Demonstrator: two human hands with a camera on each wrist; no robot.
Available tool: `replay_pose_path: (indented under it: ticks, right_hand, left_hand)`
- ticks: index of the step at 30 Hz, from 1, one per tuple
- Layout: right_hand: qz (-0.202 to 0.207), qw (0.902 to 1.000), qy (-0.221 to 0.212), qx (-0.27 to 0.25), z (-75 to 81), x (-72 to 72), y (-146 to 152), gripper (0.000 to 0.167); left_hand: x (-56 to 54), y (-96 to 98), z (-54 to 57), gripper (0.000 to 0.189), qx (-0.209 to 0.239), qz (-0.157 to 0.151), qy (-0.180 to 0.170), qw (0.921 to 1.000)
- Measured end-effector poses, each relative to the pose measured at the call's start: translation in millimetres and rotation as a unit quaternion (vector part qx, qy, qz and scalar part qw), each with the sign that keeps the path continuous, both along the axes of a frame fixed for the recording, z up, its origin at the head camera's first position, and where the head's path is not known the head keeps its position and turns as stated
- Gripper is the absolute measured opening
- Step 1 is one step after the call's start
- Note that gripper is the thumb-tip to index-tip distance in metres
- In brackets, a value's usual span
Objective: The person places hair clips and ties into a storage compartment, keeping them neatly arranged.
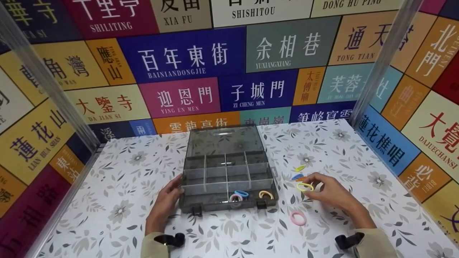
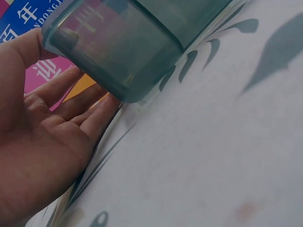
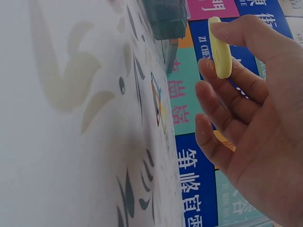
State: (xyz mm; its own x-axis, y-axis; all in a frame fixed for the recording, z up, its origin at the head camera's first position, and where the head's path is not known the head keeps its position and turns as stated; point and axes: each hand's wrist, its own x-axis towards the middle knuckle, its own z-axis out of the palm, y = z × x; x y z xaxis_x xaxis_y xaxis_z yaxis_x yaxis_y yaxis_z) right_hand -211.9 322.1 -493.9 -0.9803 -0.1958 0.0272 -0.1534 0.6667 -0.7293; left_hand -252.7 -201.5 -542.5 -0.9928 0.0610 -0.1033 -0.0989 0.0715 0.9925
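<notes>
A smoky grey compartment box [image 1: 209,186] stands on the table with its lid raised at the back. My left hand [image 1: 168,197] holds the box's left side, the thumb at its rim and the fingers lower on the wall in the left wrist view. Between thumb and forefinger, my right hand [image 1: 331,191] pinches a yellow hair tie [image 3: 221,49] over the table, right of the box. In the front section lie a blue hair tie [image 1: 241,194], a pink one [image 1: 235,197] and, past the divider, a pale orange hair tie [image 1: 266,194].
On the patterned tabletop [image 1: 107,179], a pink hair tie [image 1: 298,217] lies in front of my right hand. Behind that hand are another yellow hair tie [image 1: 299,168], a blue one [image 1: 297,176] and an orange one [image 1: 300,179]. Sign-covered panels [image 1: 179,61] enclose the table.
</notes>
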Motion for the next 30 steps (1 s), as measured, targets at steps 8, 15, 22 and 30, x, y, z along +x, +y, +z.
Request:
replay_pose_path:
  ticks: [8, 15, 22, 30]
  right_hand:
    - [0.015, 0.9991, 0.036, -0.018, 7.4, 2.7, -11, 0.031]
    - [0.026, 0.9978, 0.057, -0.025, 11.1, 2.2, -25, 0.027]
    - [0.041, 0.9965, 0.064, -0.037, 16.0, -5.2, -44, 0.026]
    - [0.073, 0.9946, 0.060, -0.044, 19.9, -12.4, -58, 0.025]
  left_hand:
    - [-1.0, -0.7, 1.6, 0.058, -0.006, 0.006, -0.015, 0.9999]
    - [-1.5, -2.3, 0.6, 0.059, 0.003, 0.005, -0.023, 0.9997]
    - [0.0, -3.4, -2.4, 0.058, 0.013, 0.004, -0.012, 0.9998]
    - [-1.7, -1.6, -2.0, 0.058, 0.008, 0.000, -0.003, 1.0000]
